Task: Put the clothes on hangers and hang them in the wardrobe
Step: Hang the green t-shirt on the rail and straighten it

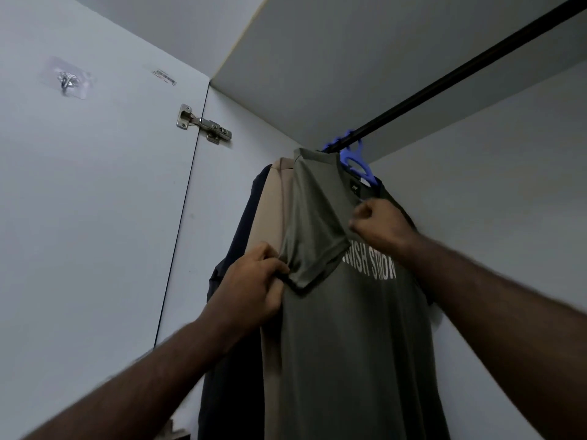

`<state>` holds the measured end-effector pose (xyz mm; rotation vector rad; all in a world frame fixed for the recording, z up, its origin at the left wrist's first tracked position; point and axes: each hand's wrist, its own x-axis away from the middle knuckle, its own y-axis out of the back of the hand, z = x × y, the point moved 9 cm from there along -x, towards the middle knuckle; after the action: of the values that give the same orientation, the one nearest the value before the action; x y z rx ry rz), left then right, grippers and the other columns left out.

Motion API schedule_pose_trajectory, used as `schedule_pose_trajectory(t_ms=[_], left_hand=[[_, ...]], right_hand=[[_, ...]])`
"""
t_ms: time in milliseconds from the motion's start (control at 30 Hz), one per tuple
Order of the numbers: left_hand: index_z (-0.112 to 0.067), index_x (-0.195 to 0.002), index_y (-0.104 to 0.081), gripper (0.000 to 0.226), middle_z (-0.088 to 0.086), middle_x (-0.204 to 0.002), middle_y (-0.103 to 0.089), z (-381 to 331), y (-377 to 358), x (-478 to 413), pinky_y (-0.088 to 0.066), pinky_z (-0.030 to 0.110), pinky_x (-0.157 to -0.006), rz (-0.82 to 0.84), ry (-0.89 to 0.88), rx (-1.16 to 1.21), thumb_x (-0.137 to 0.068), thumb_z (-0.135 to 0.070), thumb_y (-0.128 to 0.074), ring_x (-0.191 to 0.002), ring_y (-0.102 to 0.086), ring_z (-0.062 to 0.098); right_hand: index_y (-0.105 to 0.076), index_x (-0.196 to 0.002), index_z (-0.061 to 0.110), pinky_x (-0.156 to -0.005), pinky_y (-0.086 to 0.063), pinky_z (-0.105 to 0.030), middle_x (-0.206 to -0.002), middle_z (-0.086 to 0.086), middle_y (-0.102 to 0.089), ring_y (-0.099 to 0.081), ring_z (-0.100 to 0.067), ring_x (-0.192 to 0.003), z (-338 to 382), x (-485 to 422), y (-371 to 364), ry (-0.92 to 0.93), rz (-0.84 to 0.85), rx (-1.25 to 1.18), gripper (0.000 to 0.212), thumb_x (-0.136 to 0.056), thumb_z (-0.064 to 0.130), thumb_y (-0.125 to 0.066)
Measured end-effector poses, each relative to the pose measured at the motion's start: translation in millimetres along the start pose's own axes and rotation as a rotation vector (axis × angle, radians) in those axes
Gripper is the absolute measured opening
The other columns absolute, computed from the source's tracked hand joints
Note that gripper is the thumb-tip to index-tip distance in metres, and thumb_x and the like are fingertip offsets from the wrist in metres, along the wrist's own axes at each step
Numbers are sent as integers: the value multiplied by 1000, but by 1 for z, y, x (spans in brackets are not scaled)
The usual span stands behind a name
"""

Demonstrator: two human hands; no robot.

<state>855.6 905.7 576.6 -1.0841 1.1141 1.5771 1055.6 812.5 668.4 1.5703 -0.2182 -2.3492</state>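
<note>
Head view: left hand at 7 o'clock, grip pinching the sleeve hem of the green T-shirt. Right hand at 1 o'clock, fingers curled at the collar; can't tell what they hold. Shirt hangs on blue hanger from black rail, beside beige garment and dark garment.

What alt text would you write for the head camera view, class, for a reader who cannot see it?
A person's left hand pinches the sleeve of an olive green T-shirt on a blue hanger on the black wardrobe rail; the right hand is curled at its collar. Beige and dark garments hang behind it.
</note>
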Motion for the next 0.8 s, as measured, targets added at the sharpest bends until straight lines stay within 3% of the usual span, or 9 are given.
schedule_pose_trajectory(t_ms=[67, 133, 233, 333, 433, 533, 633, 700, 800], left_hand=[[-11, -89, -77, 35, -7, -86, -58, 2, 2, -3, -46, 12, -64, -15, 48, 51, -80, -35, -54, -70, -58, 5], [-16, -84, -78, 39, -9, -81, -58, 3, 6, -5, -48, 19, -60, -36, 88, 72, -81, -45, -53, -69, -59, 7], [-17, -80, -76, 26, -8, -76, -62, 10, 12, -4, -47, 20, -59, -84, 132, 43, -83, -39, -63, -66, -59, 6], [-19, -83, -76, 1, -11, -79, -66, 19, 17, 1, -45, 8, -66, -88, 178, 95, -83, -19, -75, -77, -63, 3], [-22, -84, -75, 11, -16, -80, -67, 32, 16, 9, -43, 2, -68, -36, 242, 156, -81, -11, -76, -83, -62, -7], [-25, -81, -74, 13, -11, -77, -71, 46, 14, 15, -48, 9, -69, 6, 349, 239, -83, -12, -74, -76, -66, -3], [-17, -84, -74, 7, 5, -73, -73, 60, 7, 22, -54, 24, -64, 83, 467, 384, -86, -12, -71, -64, -67, 13], [-14, -85, -74, 6, 12, -69, -72, 63, 2, 23, -53, 26, -59, 114, 497, 422, -88, -12, -69, -58, -64, 18], [-18, -84, -74, 8, 8, -67, -72, 61, -5, 21, -51, 23, -57, 150, 484, 380, -88, -13, -70, -57, -65, 16]], right_hand=[[-57, -121, 18, -88, -48, -36, -108, 3, -61, -59, -15, -98, 34, 1, 6, 156, -185, -17, 39, -94, 46, -58], [-51, -127, 20, -96, -45, -45, -113, -1, -63, -59, -21, -104, 72, 1, 1, 304, -266, 86, 53, -93, 61, -47], [-51, -117, 14, -96, -39, -47, -109, -11, -66, -59, -32, -105, 99, -11, -17, 383, -327, 377, 46, -99, 54, -39], [-48, -109, 10, -82, -39, -43, -109, -18, -66, -60, -36, -100, 90, -27, -33, 339, -329, 478, 34, -105, 40, -33], [-47, -108, 10, -68, -40, -39, -106, -18, -65, -62, -38, -96, 70, -33, -39, 297, -376, 458, 35, -105, 42, -33], [-46, -113, 11, -67, -42, -39, -103, -17, -67, -63, -37, -94, 56, -31, -43, 311, -394, 469, 38, -103, 46, -35], [-44, -116, 13, -66, -38, -38, -101, -18, -67, -64, -37, -92, 48, -29, -53, 363, -384, 536, 39, -103, 47, -33], [-44, -110, 14, -64, -37, -37, -98, -17, -68, -64, -37, -89, 45, -30, -57, 387, -389, 558, 36, -103, 47, -32], [-44, -105, 14, -63, -38, -37, -96, -17, -68, -64, -37, -87, 44, -34, -57, 415, -396, 586, 34, -104, 46, -31]])
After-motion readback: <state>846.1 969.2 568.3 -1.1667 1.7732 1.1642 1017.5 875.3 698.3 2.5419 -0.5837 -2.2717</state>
